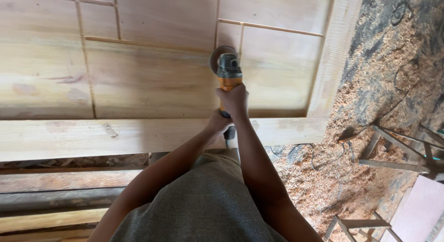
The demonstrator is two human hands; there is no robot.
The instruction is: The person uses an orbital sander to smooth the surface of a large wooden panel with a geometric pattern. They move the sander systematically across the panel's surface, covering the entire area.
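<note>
An orange and grey angle grinder (pixel 228 71) rests its round disc on a pale wooden door panel (pixel 152 80), beside a thin raised strip. My right hand (pixel 234 100) wraps the grinder's orange body from above. Just behind and below it, my left hand (pixel 218 123) grips the rear of the tool's handle. Both arms stretch forward over my grey shirt. The grinder's cord end shows below my hands at the panel's near rail.
The door's wide near rail (pixel 92 135) and right stile (pixel 330 61) frame the panel. Planks (pixel 55 195) are stacked under it at lower left. Sawdust and cables (pixel 393 84) cover the floor at right, with small wooden frames (pixel 397 152) and a pink board (pixel 423 207).
</note>
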